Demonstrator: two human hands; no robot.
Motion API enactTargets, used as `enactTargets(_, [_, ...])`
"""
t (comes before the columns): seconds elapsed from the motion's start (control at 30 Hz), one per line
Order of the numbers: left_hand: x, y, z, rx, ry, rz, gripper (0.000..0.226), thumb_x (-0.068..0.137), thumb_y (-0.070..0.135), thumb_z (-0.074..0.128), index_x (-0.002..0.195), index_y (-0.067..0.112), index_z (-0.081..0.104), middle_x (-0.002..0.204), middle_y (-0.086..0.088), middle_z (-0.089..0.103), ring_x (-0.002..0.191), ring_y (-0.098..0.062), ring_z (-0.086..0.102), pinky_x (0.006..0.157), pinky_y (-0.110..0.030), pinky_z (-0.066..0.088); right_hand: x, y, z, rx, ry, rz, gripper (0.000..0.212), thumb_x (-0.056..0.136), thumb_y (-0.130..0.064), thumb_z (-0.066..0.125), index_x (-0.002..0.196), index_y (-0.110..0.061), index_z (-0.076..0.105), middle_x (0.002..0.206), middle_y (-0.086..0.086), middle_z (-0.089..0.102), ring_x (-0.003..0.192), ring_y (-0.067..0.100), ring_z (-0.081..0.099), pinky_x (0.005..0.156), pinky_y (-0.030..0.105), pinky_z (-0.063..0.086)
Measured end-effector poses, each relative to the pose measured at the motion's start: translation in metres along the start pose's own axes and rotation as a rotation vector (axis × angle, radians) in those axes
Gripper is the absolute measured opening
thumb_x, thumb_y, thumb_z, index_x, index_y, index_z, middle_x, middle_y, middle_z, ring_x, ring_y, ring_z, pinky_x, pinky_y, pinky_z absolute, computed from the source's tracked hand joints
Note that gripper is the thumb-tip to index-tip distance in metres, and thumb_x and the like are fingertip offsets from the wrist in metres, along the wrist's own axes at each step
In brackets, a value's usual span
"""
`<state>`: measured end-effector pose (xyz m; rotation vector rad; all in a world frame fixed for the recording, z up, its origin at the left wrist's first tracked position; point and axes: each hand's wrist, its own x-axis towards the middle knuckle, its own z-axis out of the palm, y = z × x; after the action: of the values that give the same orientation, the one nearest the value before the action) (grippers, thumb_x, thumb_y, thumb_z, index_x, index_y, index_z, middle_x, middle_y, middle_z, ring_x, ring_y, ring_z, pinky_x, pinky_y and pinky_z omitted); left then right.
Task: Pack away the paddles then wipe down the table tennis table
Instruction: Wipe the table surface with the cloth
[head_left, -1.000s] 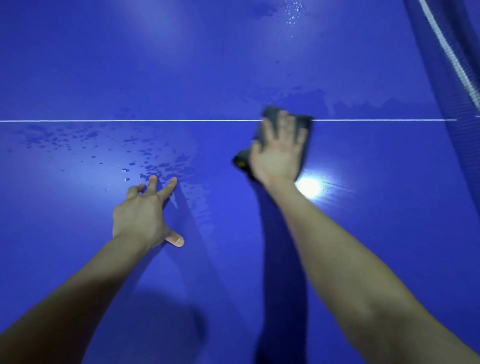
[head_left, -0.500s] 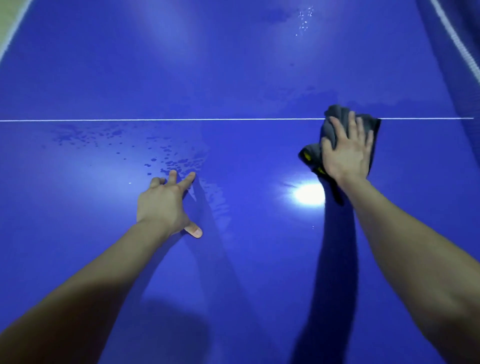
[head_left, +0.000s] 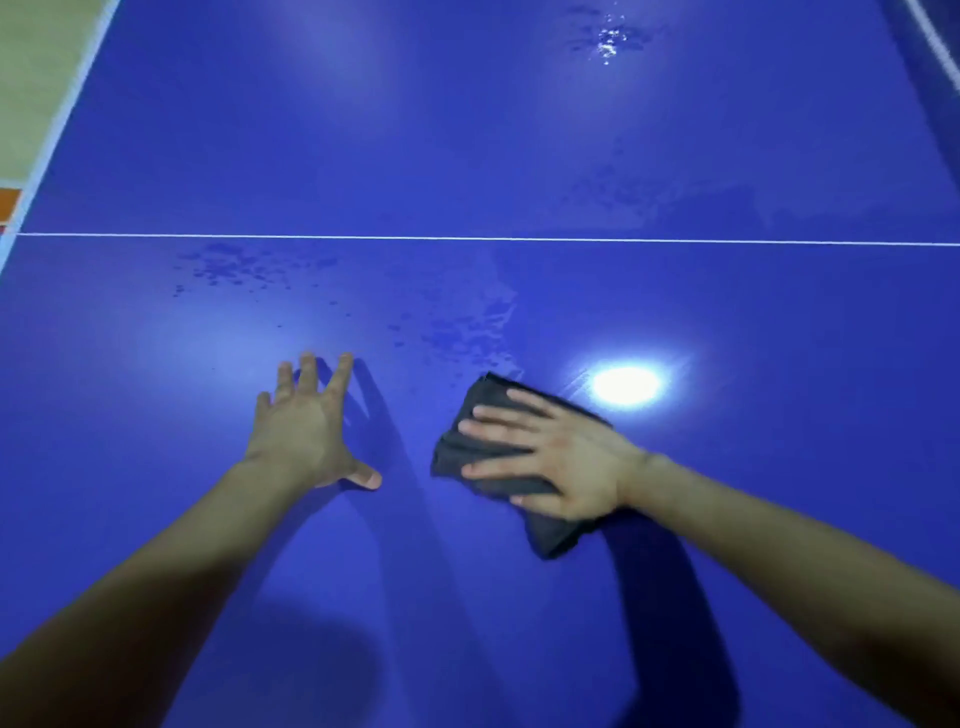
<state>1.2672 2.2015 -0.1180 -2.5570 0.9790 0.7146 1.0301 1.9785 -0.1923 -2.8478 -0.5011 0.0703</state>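
Observation:
The blue table tennis table (head_left: 467, 156) fills the view, with a white centre line (head_left: 467, 238) across it. My right hand (head_left: 550, 457) presses flat on a folded dark grey cloth (head_left: 467, 452) with straight fingers pointing left. My left hand (head_left: 306, 426) rests spread on the bare table a little to the left of the cloth, fingers straight and thumb out. Wet droplets and smears (head_left: 457, 332) lie just beyond the cloth and further left near the line. No paddles are in view.
The table's left edge (head_left: 57, 130) runs along the top left, with beige floor (head_left: 36, 78) beyond it. A piece of the net (head_left: 935, 57) shows at the top right. A bright lamp reflection (head_left: 626, 385) shines beside my right hand. More water glistens at the far top (head_left: 608, 41).
My right hand has slid the cloth from the white line near the right back toward me and leftward, fingers now pointing left. My left hand stays planted on the table.

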Motion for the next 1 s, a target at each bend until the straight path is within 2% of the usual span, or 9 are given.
enactTargets(0.17, [0.010, -0.007, 0.012, -0.002, 0.025, 0.009, 0.170, 0.042, 0.080, 0.093, 0.168, 0.033, -0.011, 0.175, -0.011, -0.003, 0.162, -0.040, 0.006, 0.105, -0.053, 0.050, 0.092, 0.146, -0.028, -0.090, 0.162, 0.398, 0.064, 0.105, -0.053, 0.051, 0.167, -0.037, 0.043, 0.182, 0.001, 0.023, 0.168, 0.025, 0.019, 0.134, 0.060, 0.016])
enactTargets(0.3, [0.012, -0.007, 0.012, 0.023, 0.041, 0.006, 0.171, 0.039, 0.081, 0.093, 0.168, 0.033, -0.010, 0.175, -0.012, -0.001, 0.162, -0.040, 0.009, 0.099, -0.052, 0.053, 0.125, 0.144, -0.029, -0.071, 0.203, 0.582, 0.066, 0.104, -0.047, 0.053, 0.168, -0.038, 0.039, 0.183, 0.002, 0.019, 0.169, 0.024, 0.014, 0.136, 0.057, 0.007])
enactTargets(0.4, [0.008, -0.008, 0.011, 0.018, 0.044, 0.011, 0.170, 0.041, 0.081, 0.092, 0.168, 0.034, -0.010, 0.176, -0.011, -0.001, 0.163, -0.040, 0.010, 0.102, -0.052, 0.051, 0.089, 0.053, -0.011, -0.077, 0.202, 0.394, 0.076, 0.103, -0.044, 0.057, 0.173, -0.030, 0.030, 0.183, 0.006, 0.017, 0.170, 0.028, 0.013, 0.135, 0.061, 0.010])
enactTargets(0.5, [0.007, -0.009, 0.011, 0.018, 0.058, 0.015, 0.169, 0.041, 0.083, 0.091, 0.168, 0.034, -0.009, 0.176, -0.011, -0.001, 0.162, -0.039, 0.009, 0.103, -0.053, 0.051, 0.043, -0.036, 0.006, 0.038, 0.005, 0.093, 0.088, 0.101, -0.040, 0.062, 0.175, -0.020, 0.019, 0.184, 0.001, 0.011, 0.171, 0.023, 0.004, 0.135, 0.061, 0.009])
enactTargets(0.57, [0.008, -0.008, 0.012, 0.023, 0.062, 0.018, 0.169, 0.041, 0.084, 0.091, 0.168, 0.035, -0.010, 0.176, -0.010, -0.002, 0.162, -0.039, 0.008, 0.103, -0.054, 0.051, 0.030, -0.031, 0.003, 0.068, -0.122, -0.116, 0.090, 0.097, -0.034, 0.067, 0.174, -0.019, 0.024, 0.184, -0.001, 0.013, 0.171, 0.021, 0.004, 0.135, 0.062, 0.011])
enactTargets(0.63, [0.008, -0.008, 0.012, 0.020, 0.066, 0.013, 0.169, 0.041, 0.083, 0.091, 0.168, 0.035, -0.009, 0.176, -0.010, -0.002, 0.162, -0.039, 0.009, 0.104, -0.054, 0.051, 0.045, 0.021, -0.010, -0.018, -0.147, -0.152, 0.088, 0.092, -0.032, 0.070, 0.172, -0.025, 0.034, 0.183, 0.000, 0.016, 0.171, 0.024, 0.007, 0.133, 0.066, 0.012])
enactTargets(0.8, [0.009, -0.007, 0.014, 0.023, 0.069, 0.016, 0.169, 0.039, 0.082, 0.092, 0.168, 0.034, -0.007, 0.176, -0.010, 0.002, 0.162, -0.039, 0.012, 0.102, -0.053, 0.051, 0.111, 0.119, -0.060, -0.162, -0.218, 0.228, 0.083, 0.089, -0.055, 0.050, 0.169, -0.042, 0.034, 0.183, -0.003, 0.014, 0.170, 0.016, 0.004, 0.136, 0.058, -0.008])
enactTargets(0.9, [0.010, -0.005, 0.013, 0.017, 0.074, 0.018, 0.169, 0.040, 0.082, 0.092, 0.168, 0.033, -0.008, 0.176, -0.011, 0.001, 0.161, -0.040, 0.011, 0.103, -0.054, 0.050, 0.121, 0.092, -0.044, 0.020, -0.084, 0.430, 0.094, 0.097, -0.079, 0.037, 0.175, -0.030, 0.018, 0.183, -0.009, 0.012, 0.169, 0.008, -0.003, 0.137, 0.056, -0.004])
enactTargets(1.0, [0.010, -0.006, 0.014, -0.008, 0.071, 0.013, 0.169, 0.041, 0.081, 0.092, 0.167, 0.034, -0.009, 0.175, -0.012, 0.000, 0.161, -0.041, 0.011, 0.105, -0.055, 0.050, 0.119, 0.041, -0.017, 0.029, 0.040, 0.643, 0.086, 0.105, -0.083, 0.020, 0.174, -0.032, 0.024, 0.184, -0.009, 0.004, 0.169, 0.009, -0.010, 0.135, 0.058, -0.004])
